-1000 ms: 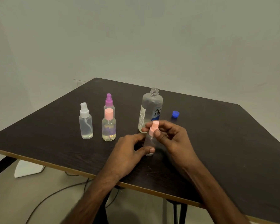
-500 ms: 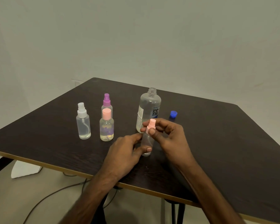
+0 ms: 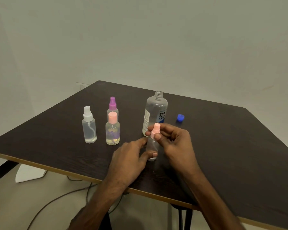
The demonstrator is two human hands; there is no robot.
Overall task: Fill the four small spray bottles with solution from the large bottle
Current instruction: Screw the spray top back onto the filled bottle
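Observation:
A small clear spray bottle (image 3: 152,146) with a pink spray head (image 3: 156,129) stands on the dark table (image 3: 223,146). My left hand (image 3: 130,159) grips its body low down. My right hand (image 3: 172,141) pinches the pink head between thumb and fingers. Just behind stands the large clear bottle (image 3: 156,112), uncapped, with a blue and white label. Its blue cap (image 3: 180,117) lies to the right. Three more small bottles stand at the left: white-topped (image 3: 89,128), pink-capped (image 3: 112,131) and, behind it, purple-topped (image 3: 112,106).
The table's front edge with light wood trim (image 3: 40,166) runs close under my wrists. Below it, cables (image 3: 56,200) lie on the floor beside a white object (image 3: 29,174). A plain wall stands behind the table.
Both hands stay on the pink-headed bottle; my right fingers have shifted slightly around the spray head. The view has drifted a little; the other bottles have not moved.

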